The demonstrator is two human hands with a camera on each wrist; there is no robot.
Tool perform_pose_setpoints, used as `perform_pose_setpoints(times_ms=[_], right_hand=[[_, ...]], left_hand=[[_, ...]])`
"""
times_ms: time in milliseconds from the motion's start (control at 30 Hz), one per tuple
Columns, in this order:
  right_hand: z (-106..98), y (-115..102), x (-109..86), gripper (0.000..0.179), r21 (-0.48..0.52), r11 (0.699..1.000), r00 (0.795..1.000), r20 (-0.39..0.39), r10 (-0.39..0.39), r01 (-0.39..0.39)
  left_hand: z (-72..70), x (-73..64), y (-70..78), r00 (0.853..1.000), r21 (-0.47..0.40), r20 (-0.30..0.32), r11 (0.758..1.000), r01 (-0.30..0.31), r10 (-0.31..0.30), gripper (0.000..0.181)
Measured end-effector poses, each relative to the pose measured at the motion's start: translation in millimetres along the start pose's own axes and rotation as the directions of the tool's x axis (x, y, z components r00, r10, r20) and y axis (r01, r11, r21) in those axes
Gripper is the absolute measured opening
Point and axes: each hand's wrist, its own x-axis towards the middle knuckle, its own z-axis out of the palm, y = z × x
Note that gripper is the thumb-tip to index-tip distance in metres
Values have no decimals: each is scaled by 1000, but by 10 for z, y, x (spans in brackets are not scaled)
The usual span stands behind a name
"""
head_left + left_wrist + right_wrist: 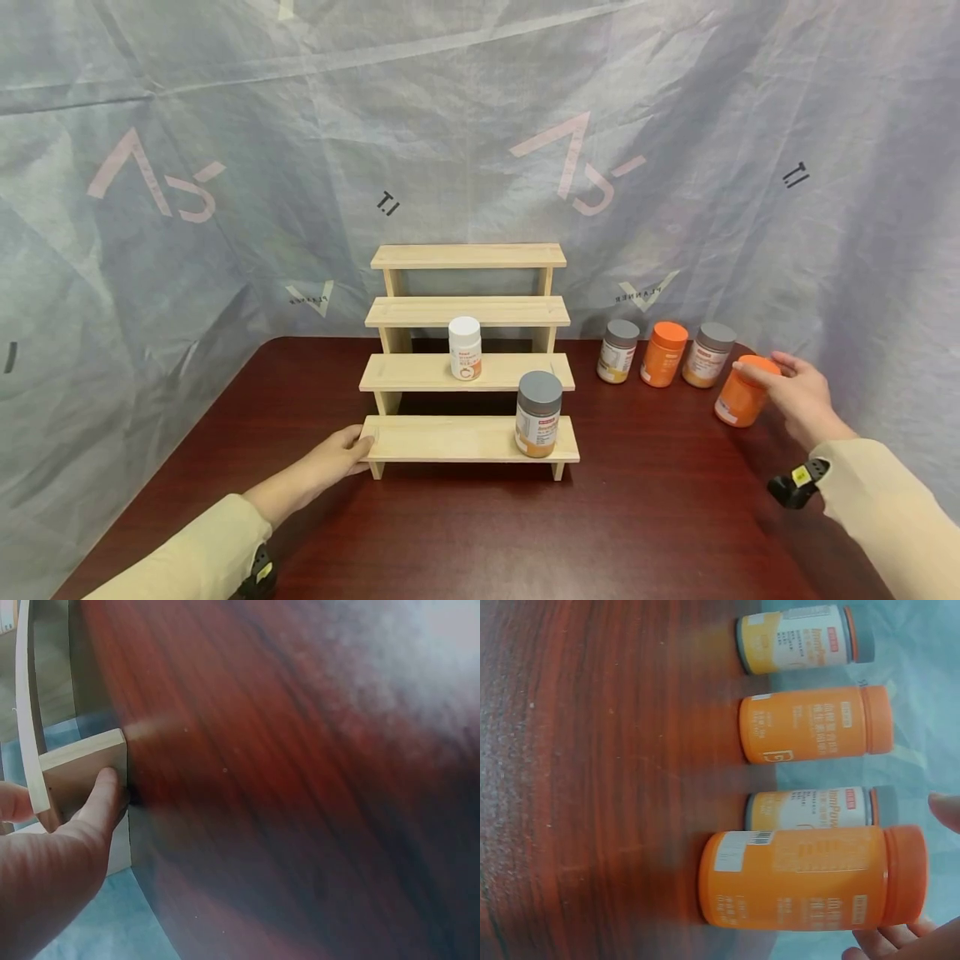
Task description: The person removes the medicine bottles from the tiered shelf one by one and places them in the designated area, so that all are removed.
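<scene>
A tiered wooden display stand [470, 308] is on the dark red-brown table. At its lowest step, my left hand [339, 458] grips the left end. In the left wrist view, the thumb [101, 802] presses the stand's side board [86, 769]. My right hand [806, 400] is around the lid of an orange bottle [741, 398] at the right. In the right wrist view, a gap shows between thumb [946, 811] and lid; fingertips are partly hidden behind the bottle. A grey-lidded jar [538, 417] stands on the lowest step, a white bottle [465, 350] on the step above.
Left of the orange bottle, in a row, stand a grey-lidded jar [707, 357], another orange bottle [663, 357] and a second grey-lidded jar [618, 352]. A grey printed cloth [465, 125] hangs behind the table [480, 533].
</scene>
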Motion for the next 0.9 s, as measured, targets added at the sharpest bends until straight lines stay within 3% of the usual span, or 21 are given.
perform_pose_setpoints(times_ms=[233,667,900], right_hand=[[-12,-95,-26,97,-10,998,997,-40,-67,66],[-4,-306,-116,95,-4,989,988,-25,-150,150],[59,-360,-145,92,51,988,988,-36,-147,149]], left_hand=[[13,-4,10,1000,13,-14,1000,0,0,48],[28,-16,20,999,-7,-31,1000,17,-18,48],[28,-13,16,1000,-5,-18,1000,10,-10,49]])
